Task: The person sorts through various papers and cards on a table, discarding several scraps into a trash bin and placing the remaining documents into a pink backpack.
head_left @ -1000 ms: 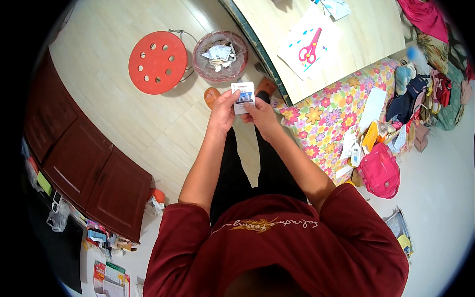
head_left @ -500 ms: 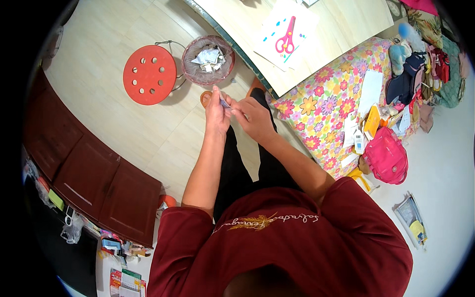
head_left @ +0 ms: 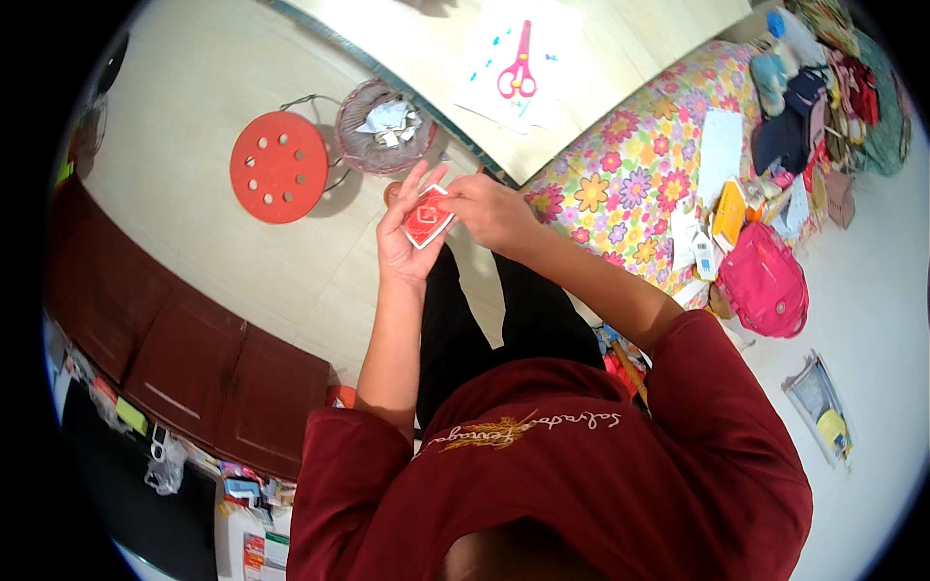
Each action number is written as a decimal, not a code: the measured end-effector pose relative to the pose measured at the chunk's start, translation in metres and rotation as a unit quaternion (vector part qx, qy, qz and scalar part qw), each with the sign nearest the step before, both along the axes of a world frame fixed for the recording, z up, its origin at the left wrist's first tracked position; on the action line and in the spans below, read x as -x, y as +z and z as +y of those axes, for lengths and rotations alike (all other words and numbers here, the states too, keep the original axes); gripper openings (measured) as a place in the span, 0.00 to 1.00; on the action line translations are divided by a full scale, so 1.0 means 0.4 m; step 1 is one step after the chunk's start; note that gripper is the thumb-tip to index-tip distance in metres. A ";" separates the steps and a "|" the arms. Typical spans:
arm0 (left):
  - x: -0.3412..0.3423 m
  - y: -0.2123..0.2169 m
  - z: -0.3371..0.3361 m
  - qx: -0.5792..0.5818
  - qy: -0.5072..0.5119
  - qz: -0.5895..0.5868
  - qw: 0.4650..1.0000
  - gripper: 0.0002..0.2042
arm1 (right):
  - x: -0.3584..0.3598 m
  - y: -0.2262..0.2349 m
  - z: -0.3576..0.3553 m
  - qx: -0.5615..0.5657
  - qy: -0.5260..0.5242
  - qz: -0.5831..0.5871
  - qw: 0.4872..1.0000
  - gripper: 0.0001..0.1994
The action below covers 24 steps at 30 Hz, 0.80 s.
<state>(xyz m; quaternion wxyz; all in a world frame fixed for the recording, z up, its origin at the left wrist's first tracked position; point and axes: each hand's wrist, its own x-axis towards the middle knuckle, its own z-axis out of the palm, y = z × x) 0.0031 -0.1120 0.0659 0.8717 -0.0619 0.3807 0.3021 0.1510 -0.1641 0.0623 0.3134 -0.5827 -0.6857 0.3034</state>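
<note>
Red-backed playing cards [head_left: 426, 219] with a white border lie face down on the palm of my left hand [head_left: 395, 250]. That hand holds them from below, its fingertips reaching past their far edge. My right hand [head_left: 498, 217] pinches the right edge of the cards between thumb and fingers. How many cards are in the stack cannot be made out. Both hands are above the gap between my knees and the floor, just in front of a wastebasket [head_left: 351, 147] lined with plastic and holding crumpled paper.
A red round stool [head_left: 279, 198] with holes stands left of the wastebasket. Ahead is a table [head_left: 387, 24] bearing pink scissors [head_left: 520, 76] on white paper. To the right, flowered cloth [head_left: 635, 165] lies near a pink backpack [head_left: 765, 283]. Dark red cabinets [head_left: 189, 378] line the left.
The cards, earlier seen nearly edge-on, now show their red backs. My left hand has opened out beneath them, and the whole view has shifted slightly.
</note>
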 end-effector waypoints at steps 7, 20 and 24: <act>-0.003 -0.056 -0.051 0.026 -0.018 0.047 0.998 0.25 | 0.036 0.005 -0.051 0.003 -0.017 -0.018 1.000 0.14; 0.051 -0.088 -0.133 0.058 -0.119 0.170 0.977 0.15 | 0.150 0.059 -0.182 0.089 -0.137 -0.015 0.986 0.08; 0.059 -0.053 -0.109 0.001 -0.178 0.154 0.972 0.17 | 0.200 0.064 -0.199 0.118 -0.260 0.065 0.956 0.07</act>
